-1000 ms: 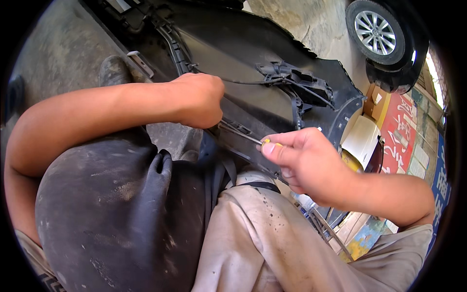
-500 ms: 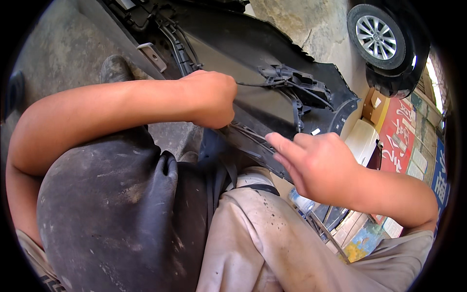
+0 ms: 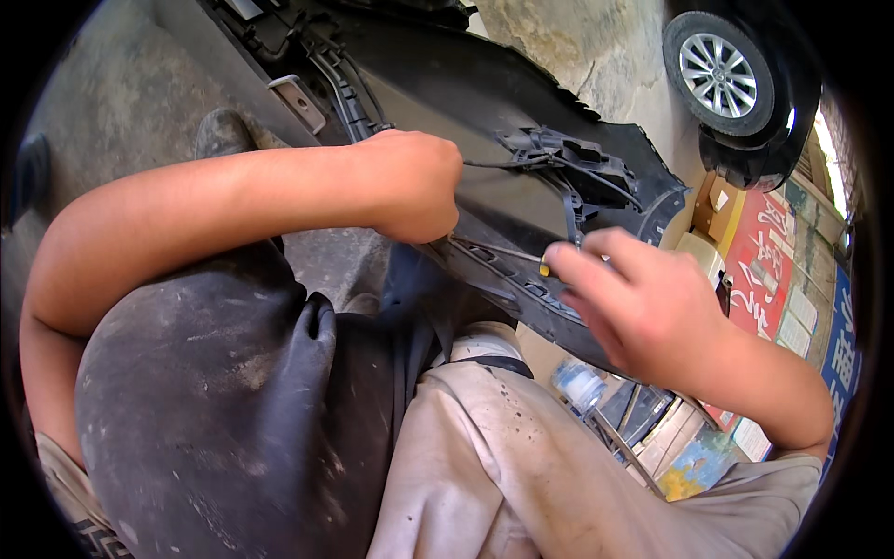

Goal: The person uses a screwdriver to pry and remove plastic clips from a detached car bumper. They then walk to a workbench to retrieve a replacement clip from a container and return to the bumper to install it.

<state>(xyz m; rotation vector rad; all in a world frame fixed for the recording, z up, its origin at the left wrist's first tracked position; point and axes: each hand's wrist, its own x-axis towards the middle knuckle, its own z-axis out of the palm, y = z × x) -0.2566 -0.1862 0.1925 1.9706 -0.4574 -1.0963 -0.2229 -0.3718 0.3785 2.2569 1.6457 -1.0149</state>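
A large black car bumper cover [image 3: 419, 79] lies across in front of my knees with its inner side showing. My left hand [image 3: 414, 182] is closed in a fist at its near edge; what the fingers grip is hidden. A thin screwdriver [image 3: 503, 250] with a bit of yellow at its handle is in my right hand [image 3: 643, 303], its fingers closed round the handle. The metal shaft points left along the slotted edge strip [image 3: 521, 279], its tip close beneath my left fist. Whether the tip touches the strip I cannot tell.
A black cable [image 3: 503, 166] runs from beside my left fist to a black plastic bracket [image 3: 577, 163] on the bumper. At the far right stands a black car with a silver wheel [image 3: 717, 74]. A cardboard box [image 3: 717, 210] and a clear plastic bottle [image 3: 579, 384] are nearby.
My right hand has shifted right and slightly up, so the screwdriver's shaft and yellow part show more. My left hand and the bumper have moved only slightly.
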